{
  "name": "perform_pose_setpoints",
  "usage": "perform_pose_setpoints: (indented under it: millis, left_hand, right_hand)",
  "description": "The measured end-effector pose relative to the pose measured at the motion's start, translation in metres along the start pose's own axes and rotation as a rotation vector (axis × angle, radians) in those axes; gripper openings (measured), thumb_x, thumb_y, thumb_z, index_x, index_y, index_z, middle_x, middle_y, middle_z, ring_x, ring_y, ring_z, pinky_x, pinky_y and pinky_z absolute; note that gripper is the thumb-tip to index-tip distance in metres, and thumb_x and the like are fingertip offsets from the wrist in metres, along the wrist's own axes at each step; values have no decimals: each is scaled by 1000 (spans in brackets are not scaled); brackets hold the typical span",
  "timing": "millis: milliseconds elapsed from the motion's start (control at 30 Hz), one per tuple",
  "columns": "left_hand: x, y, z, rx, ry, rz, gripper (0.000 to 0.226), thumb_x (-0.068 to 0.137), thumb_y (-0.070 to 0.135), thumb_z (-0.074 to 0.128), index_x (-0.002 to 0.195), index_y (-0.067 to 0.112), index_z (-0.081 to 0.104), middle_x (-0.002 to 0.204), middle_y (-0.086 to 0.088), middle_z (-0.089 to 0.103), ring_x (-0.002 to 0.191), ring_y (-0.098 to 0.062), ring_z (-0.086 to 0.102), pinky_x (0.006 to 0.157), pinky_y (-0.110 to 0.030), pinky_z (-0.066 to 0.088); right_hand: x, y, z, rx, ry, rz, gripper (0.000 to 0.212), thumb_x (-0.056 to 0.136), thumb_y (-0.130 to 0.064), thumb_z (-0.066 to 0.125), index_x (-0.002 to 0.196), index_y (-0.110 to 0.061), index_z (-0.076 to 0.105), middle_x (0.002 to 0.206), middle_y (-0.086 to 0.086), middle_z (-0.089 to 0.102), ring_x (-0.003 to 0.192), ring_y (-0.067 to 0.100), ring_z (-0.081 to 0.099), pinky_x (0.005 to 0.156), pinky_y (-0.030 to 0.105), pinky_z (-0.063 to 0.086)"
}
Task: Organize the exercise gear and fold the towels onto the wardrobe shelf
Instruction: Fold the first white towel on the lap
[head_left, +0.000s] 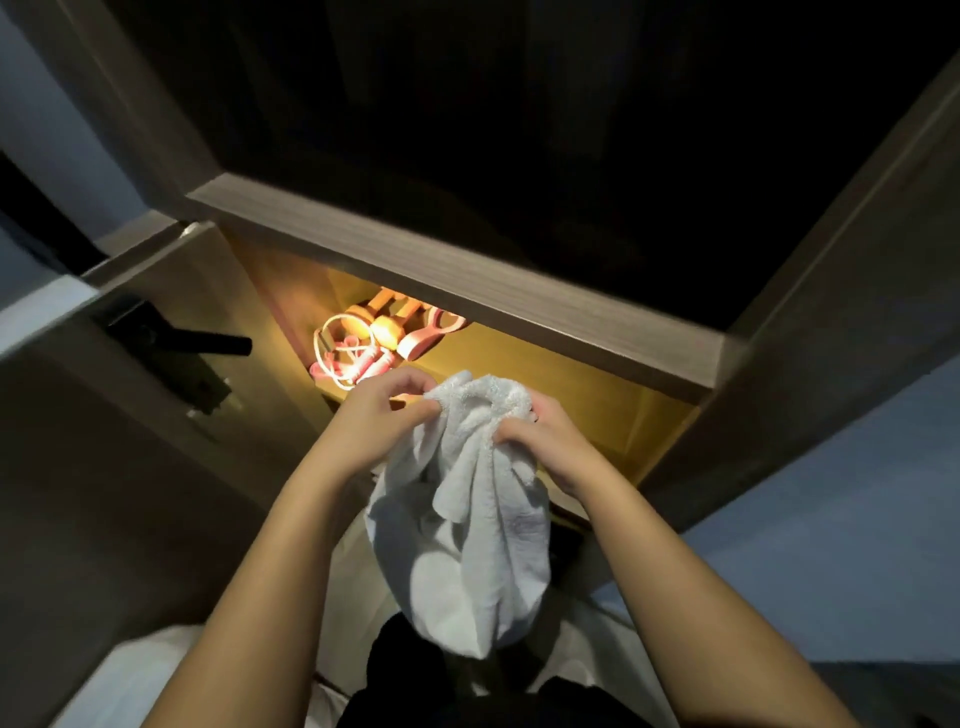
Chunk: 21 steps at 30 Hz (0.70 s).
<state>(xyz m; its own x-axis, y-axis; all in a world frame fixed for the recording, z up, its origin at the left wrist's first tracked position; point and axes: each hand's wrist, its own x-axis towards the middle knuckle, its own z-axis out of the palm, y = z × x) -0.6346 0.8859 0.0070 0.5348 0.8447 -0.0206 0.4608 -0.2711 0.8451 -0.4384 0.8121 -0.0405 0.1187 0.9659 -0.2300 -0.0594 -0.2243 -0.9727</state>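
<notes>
Head cam: both hands, left hand (382, 415) and right hand (540, 436), have fingers pinched on a bunched white towel (467, 499) hanging before the lit wardrobe shelf (545, 384). Looks soft, light, floppy. I'd grab the corners to spread it.

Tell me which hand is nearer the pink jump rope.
Left. The left hand pinches the towel just in front of the jump rope; the right hand grips the towel farther to the right.

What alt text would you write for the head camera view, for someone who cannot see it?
The left hand and right hand grip the top of a bunched white towel, which hangs down in front of a lit wardrobe shelf. Pink exercise gear lies at the shelf's left end; the space above is dark.
</notes>
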Motion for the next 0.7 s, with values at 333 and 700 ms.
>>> perform_pose_setpoints:
  millis: [333, 700]
  left_hand:
    - [26, -104, -13, -29, -261, 197, 5, 93, 21, 59, 95, 16, 58, 85, 7, 61, 80, -9, 59, 75, -32, 48]
    - [-74, -187, 2, -266, -20, 597, 14, 89, 24, 51, 98, 12, 50, 89, -6, 49, 79, -13, 46, 68, -33, 38]
  right_hand:
    - [11, 61, 63, 83, 289, -2, 29, 61, -12, 58, 88, -16, 66, 77, -1, 69, 76, 19, 64, 63, 29, 52]
    - [-85, 138, 160, 17, 466, -287, 26, 81, 1, 53, 96, -17, 64, 77, -9, 69, 76, 10, 67, 69, 28, 55]
